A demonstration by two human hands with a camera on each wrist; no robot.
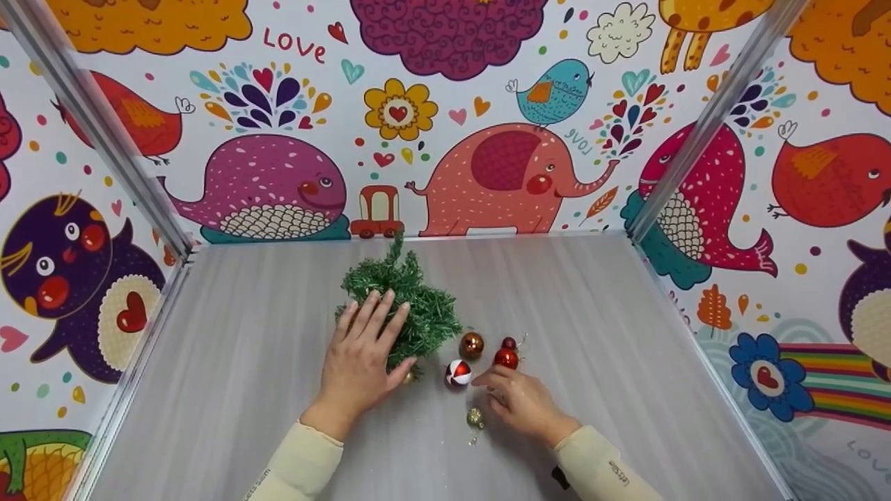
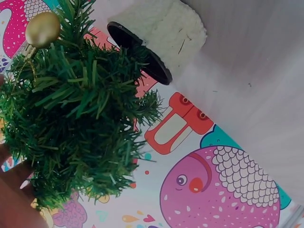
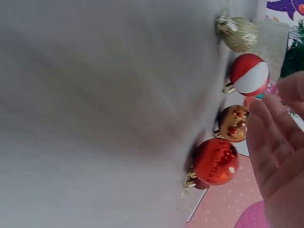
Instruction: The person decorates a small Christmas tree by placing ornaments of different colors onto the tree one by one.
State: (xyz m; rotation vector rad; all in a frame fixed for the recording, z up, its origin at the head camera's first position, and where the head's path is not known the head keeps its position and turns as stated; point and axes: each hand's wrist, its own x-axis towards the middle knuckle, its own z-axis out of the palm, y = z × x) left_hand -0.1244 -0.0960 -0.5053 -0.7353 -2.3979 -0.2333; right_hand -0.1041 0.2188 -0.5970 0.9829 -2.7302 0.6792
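My left hand (image 1: pixel 362 355) rests on a small artificial Christmas tree (image 1: pixel 431 320), its fingers straight and spread over the green branches. The tree's whitish base (image 2: pixel 166 38) and a gold bauble (image 2: pixel 42 29) on its branches show in the left wrist view. My right hand (image 1: pixel 522 403) hovers beside loose baubles with nothing in its fingers. Nearest to it are a red-and-white bauble (image 1: pixel 458 374), a shiny red bauble (image 1: pixel 506 358) and a small gold glitter bauble (image 1: pixel 475 417). A copper-coloured bauble (image 1: pixel 471 344) lies just behind, near a small dark red one (image 1: pixel 509 342).
The grey wood-grain tabletop (image 1: pixel 243 369) is enclosed by cartoon-printed panels at the back and both sides. Metal posts (image 1: pixel 696 139) stand at the back corners. A metal rail (image 1: pixel 731 396) runs along the right edge.
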